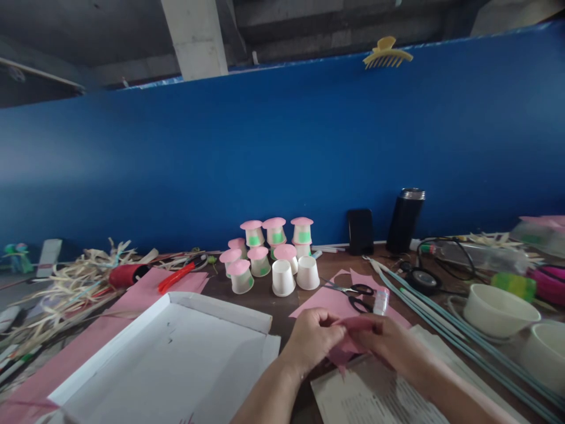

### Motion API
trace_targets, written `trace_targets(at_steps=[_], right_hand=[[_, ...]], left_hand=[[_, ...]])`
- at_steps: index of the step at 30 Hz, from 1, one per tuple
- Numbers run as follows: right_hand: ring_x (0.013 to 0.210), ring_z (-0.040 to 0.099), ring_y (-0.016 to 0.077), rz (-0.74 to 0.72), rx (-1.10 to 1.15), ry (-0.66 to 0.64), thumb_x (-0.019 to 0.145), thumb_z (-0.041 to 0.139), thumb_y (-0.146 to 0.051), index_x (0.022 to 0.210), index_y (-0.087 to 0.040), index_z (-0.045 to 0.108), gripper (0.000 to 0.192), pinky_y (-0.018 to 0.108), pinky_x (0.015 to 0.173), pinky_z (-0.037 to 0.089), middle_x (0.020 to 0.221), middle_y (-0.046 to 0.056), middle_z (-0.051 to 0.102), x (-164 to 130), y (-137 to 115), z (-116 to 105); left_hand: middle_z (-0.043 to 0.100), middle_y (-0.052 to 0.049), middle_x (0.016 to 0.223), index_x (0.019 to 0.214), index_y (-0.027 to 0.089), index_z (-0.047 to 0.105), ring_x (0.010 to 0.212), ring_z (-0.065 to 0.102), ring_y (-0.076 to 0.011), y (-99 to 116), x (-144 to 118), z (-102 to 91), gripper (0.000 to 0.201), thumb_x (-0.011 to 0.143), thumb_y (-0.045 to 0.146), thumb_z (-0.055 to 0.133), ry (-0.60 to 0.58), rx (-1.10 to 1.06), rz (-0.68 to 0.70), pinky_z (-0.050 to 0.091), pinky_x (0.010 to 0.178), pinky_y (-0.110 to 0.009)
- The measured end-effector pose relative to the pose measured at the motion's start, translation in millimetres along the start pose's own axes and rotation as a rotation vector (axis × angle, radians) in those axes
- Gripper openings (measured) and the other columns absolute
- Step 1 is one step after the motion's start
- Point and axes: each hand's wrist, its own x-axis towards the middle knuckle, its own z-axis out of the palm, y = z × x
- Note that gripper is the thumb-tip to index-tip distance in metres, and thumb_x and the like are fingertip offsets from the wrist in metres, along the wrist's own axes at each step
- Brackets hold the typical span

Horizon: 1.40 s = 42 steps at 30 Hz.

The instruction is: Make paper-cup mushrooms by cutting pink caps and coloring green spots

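Left hand: fingers curled, pinching the left edge of a pink paper piece. Right hand: fingers closed on the same piece from the right; the hands meet over it, low on the table, just above a printed sheet.

Pink sheet: flat behind the hands, with scissors lying on it and a small clear bottle just beside them.

Cups: a cluster of upturned white paper cups, most with pink caps and green patches; two plain ones in front.

White box lid: open, left of the hands.

Red cutter: on pink paper at left, near straw strips.

Black flask and phone: upright against the blue wall.

White bowls: at right, beyond long pale green rods.

Yellow hair clip: on the wall's top edge.
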Motion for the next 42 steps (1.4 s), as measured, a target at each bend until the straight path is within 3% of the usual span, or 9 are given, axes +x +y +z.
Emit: trace_targets(at_steps=[7,13,19,25,34,42], right_hand=[[0.059,0.05,0.0119,-0.093,0.106,-0.083,0.069,0.056,-0.025,0.094,-0.015,0.074,0.033,0.02,0.05,0.033,0.061,-0.001,0.061,0.7,-2.9,1.3],[0.05,0.038,0.0079,-0.077,0.052,-0.022,0.069,0.055,-0.023,0.087,-0.014,0.073,0.026,0.02,0.045,0.025,0.06,-0.003,0.057,0.5,-0.9,3.3],[0.044,0.032,0.0061,-0.032,0.038,0.04,0.067,0.059,-0.026,0.067,-0.015,0.066,0.013,0.022,0.042,0.02,0.053,-0.005,0.05,3.4,4.4,3.8],[0.041,0.027,0.0057,-0.017,0.038,0.026,0.069,0.061,-0.036,0.071,-0.016,0.067,0.021,0.023,0.043,0.021,0.051,-0.006,0.048,0.3,0.2,3.7],[0.042,0.025,0.0063,0.039,0.002,-0.036,0.067,0.063,-0.05,0.075,-0.016,0.066,0.034,0.024,0.044,0.017,0.051,-0.006,0.044,-2.0,-4.6,5.2],[0.044,0.029,0.0076,0.018,-0.003,-0.041,0.069,0.063,-0.047,0.073,-0.016,0.068,0.031,0.023,0.045,0.021,0.05,-0.005,0.046,0.3,-3.7,5.0]], left_hand=[[0.051,0.003,0.061,0.067,0.014,0.062,0.059,0.043,-0.0106,-2.1,1.6,3.1,0.016,0.067,0.03,0.063,0.038,0.028,0.034,0.033,0.053,-0.021],[0.05,0.004,0.056,0.059,0.015,0.062,0.057,0.043,-0.0105,-5.1,3.1,7.3,0.017,0.069,0.029,0.062,0.112,0.083,0.087,0.032,0.051,-0.021],[0.064,-0.001,0.063,0.07,0.014,0.072,0.061,0.053,-0.0139,-2.4,2.3,8.2,0.017,0.069,0.028,0.063,0.155,0.085,0.072,0.038,0.056,-0.023],[0.069,-0.003,0.071,0.071,0.014,0.073,0.067,0.057,-0.016,-1.1,2.7,6.4,0.015,0.068,0.025,0.063,0.201,0.085,0.056,0.04,0.06,-0.024],[0.045,0.004,0.053,0.061,0.012,0.065,0.054,0.038,-0.0102,-6.3,6.9,4.7,0.023,0.071,0.033,0.061,0.205,0.11,0.06,0.028,0.049,-0.023],[0.046,0.003,0.051,0.067,0.012,0.07,0.052,0.035,-0.0101,-10.4,9.1,3.4,0.023,0.07,0.034,0.065,0.178,0.096,0.036,0.027,0.049,-0.024]])
